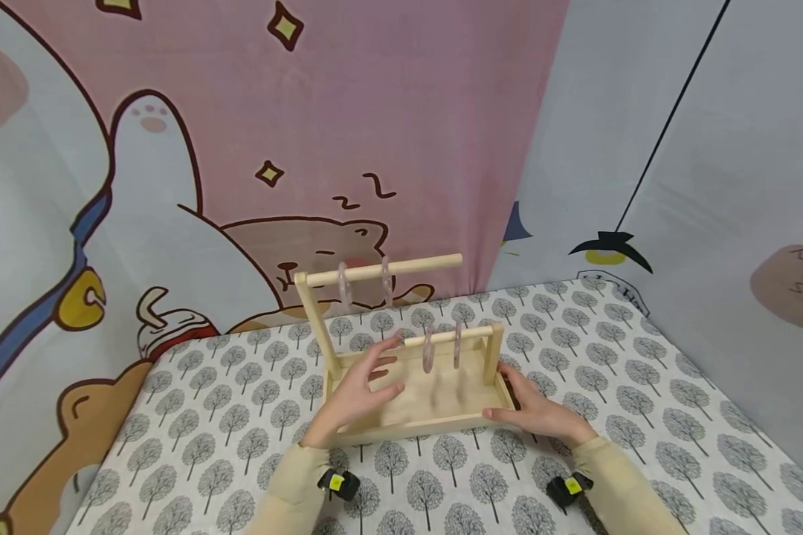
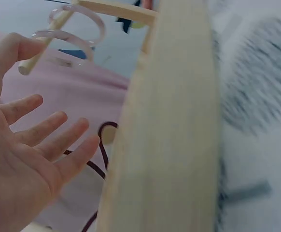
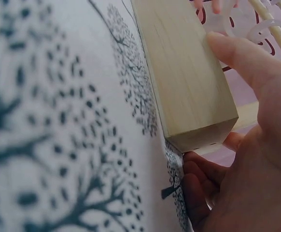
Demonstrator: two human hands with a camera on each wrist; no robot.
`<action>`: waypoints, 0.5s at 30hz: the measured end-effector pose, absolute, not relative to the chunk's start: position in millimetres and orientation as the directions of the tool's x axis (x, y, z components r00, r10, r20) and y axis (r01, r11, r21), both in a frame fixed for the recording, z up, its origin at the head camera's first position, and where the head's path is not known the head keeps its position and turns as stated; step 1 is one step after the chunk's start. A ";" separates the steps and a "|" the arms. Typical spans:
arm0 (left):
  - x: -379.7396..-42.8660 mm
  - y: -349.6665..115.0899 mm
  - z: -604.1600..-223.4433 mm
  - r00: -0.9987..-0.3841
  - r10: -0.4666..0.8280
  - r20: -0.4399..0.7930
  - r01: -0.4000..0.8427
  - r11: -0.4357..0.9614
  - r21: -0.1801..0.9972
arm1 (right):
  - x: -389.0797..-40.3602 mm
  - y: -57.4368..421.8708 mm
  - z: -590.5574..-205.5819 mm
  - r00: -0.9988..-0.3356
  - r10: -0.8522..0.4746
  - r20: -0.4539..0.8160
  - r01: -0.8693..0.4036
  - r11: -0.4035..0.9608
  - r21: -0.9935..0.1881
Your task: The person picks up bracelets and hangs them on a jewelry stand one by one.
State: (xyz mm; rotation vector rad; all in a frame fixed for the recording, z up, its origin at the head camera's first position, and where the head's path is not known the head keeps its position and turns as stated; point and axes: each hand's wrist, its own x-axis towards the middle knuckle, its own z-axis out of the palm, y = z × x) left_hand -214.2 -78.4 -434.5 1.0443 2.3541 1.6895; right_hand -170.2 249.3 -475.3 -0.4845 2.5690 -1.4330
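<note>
A pale wooden bracelet stand [image 1: 411,429] with a shallow tray base stands on the cloth. Two translucent pinkish bangles, one of them this bangle [image 1: 344,288], hang on its tall upper rod [image 1: 421,264]. Two more, including a lower bangle [image 1: 428,355], hang on the short rod [image 1: 476,334]. My left hand [image 1: 360,385] is over the tray's left part with spread fingers, near the short rod's free end; in the left wrist view the palm [image 2: 29,157] holds nothing. The right hand [image 1: 542,412] grips the tray's right front corner [image 3: 193,92], thumb on the front rim, fingers around the side.
A white tablecloth [image 1: 234,446] printed with grey trees covers the table. Behind it hangs a pink cartoon curtain [image 1: 401,111], and a pale curtain [image 1: 729,186] hangs on the right. The tall post [image 1: 317,327] rises at the tray's left end.
</note>
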 end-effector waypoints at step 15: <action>-185.3 -139.8 -453.0 -0.713 0.603 0.357 0.637 0.344 0.690 | -166.7 267.8 -468.3 -0.942 -0.333 0.050 -0.236 0.548 -0.803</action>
